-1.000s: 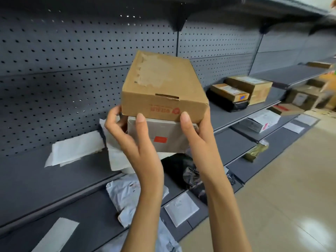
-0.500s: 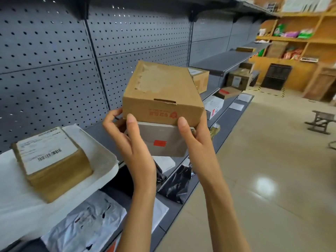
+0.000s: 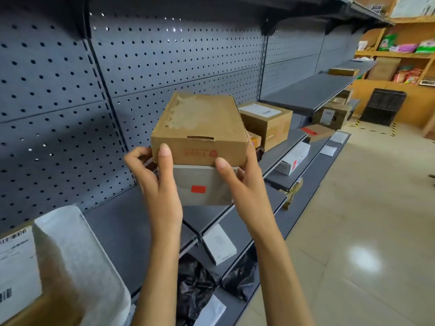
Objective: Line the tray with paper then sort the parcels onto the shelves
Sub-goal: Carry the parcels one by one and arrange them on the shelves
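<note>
Right now both hands carry a stack of two parcels in front of the grey pegboard shelving. The left hand [image 3: 157,184] wraps the stack's left end, thumb up against the front face of the brown cardboard box [image 3: 200,130] and fingers curled behind it. The right hand [image 3: 244,184] cups the right end, thumb lying across the seam between the brown cardboard box and the grey box [image 3: 202,187] beneath it, which bears a small red sticker. Both hands are closed on the stack; neither is free.

The stack hangs above the middle shelf [image 3: 122,222], not yet resting on it. Further along that shelf, beyond the stack, stands a taped brown carton [image 3: 266,121]. Nearer than the stack, at the shelf's near end, sits the paper-lined tray [image 3: 77,260] with a labelled parcel [image 3: 16,260] in it, so the lining appears done and sorting is under way.

Both boxes look stiff and square-edged, and probably light, since the grip looks relaxed. The risk, as I judge it, is the upper box sliding off the lower one: cardboard on smooth board gives little friction. Holding at the two short ends, with thumbs bridging the seam, seems the sound grip; keep the stack level while lowering it to the shelf.
</note>
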Demonstrator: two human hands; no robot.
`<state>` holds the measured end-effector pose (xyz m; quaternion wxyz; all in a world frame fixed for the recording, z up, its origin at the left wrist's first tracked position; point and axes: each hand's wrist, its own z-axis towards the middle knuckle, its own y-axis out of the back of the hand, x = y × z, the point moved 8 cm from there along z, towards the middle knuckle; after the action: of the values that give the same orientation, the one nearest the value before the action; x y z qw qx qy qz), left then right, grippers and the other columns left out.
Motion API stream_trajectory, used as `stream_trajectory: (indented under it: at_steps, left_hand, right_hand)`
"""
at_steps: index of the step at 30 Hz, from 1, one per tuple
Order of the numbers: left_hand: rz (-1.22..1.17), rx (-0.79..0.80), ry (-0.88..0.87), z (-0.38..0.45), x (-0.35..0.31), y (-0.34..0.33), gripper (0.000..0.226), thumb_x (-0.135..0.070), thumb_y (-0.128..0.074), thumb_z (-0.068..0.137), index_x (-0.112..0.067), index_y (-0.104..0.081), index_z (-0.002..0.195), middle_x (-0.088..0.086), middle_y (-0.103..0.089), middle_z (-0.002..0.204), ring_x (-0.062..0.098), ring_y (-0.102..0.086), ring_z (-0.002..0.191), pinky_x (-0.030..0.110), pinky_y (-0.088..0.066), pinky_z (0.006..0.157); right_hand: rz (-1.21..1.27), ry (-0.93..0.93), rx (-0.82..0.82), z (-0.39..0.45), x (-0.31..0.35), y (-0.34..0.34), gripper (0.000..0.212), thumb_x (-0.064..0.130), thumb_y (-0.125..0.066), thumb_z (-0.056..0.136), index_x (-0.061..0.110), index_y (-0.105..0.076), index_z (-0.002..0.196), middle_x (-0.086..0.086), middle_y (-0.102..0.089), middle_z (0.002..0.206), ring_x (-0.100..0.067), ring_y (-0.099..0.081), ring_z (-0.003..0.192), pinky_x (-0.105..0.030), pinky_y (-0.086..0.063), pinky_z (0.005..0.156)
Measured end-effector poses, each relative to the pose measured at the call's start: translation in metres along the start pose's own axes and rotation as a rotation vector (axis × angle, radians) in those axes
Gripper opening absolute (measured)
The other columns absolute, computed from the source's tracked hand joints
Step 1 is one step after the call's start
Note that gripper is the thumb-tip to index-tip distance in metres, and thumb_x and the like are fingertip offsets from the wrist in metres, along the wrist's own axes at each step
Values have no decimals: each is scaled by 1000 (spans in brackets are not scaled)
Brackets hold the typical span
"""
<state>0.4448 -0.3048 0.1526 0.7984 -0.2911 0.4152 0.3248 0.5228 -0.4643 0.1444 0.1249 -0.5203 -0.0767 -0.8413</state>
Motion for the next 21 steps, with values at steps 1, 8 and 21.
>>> stream_trajectory:
  at_steps: [1, 8, 21]
  left_hand:
    - [36, 5, 0, 6, 6, -2, 20, -41, -48, 104, -26, -35, 107, -5, -46, 109, -7, -53, 86, 8, -44, 70]
    - [350, -70, -61, 35, 43, -16, 30, -35, -58, 100, -19, -34, 106, -18, -55, 94, -16, -56, 81, 5, -41, 64]
    - [651, -267, -31, 11, 94, -58, 43, -37, -73, 87, -5, -49, 104, -23, -56, 80, -21, -57, 72, 3, -40, 57]
  right_hand:
    - [3, 0, 1, 9, -6, -1, 71, 31, -62, 99, 34, -24, 159, 15, -55, 148, -7, -54, 135, -43, -43, 115]
    - [-30, -32, 158, 76, -55, -10, 74, 29, -66, 97, 29, -27, 160, 28, -57, 137, 8, -54, 127, -29, -46, 112]
    - [-138, -83, 488, 132, -142, 12, 81, 31, -69, 94, 20, -23, 160, 32, -45, 135, 16, -45, 122, 1, -36, 100]
